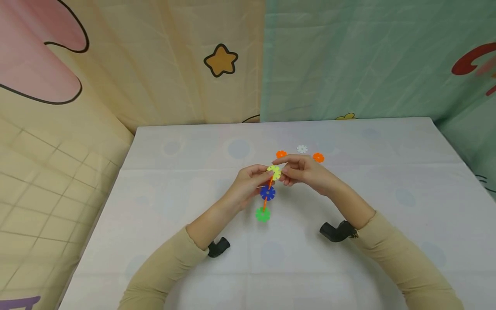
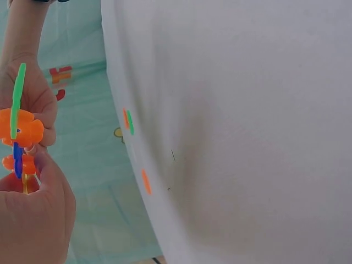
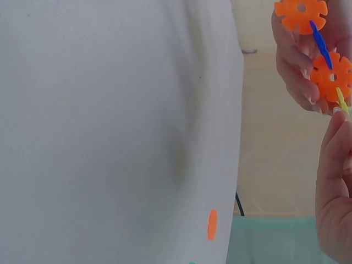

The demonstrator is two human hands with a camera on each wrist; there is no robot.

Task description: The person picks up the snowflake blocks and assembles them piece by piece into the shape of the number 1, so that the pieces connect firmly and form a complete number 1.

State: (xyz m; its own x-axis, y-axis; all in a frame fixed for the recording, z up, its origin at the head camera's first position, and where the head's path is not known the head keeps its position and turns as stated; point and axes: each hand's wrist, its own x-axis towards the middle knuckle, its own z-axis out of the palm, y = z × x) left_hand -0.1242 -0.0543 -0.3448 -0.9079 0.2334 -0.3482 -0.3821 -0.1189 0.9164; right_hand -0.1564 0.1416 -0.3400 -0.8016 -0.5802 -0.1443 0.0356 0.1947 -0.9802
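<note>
A chain of slotted snowflake discs hangs between the two hands in the head view. From its lower end it runs through a green disc, an orange disc, a blue disc, another orange disc and a yellow disc. My left hand pinches the chain near its top, thumb on the yellow disc. Opposite it, my right hand pinches the yellow disc's right edge with thumb and fingertips. The upper orange disc shows mostly edge-on in the head view.
Behind the hands on the white-covered table lie loose discs: an orange one partly behind the right hand, a white one and a second orange one. Curtains hang beyond the table's back edge.
</note>
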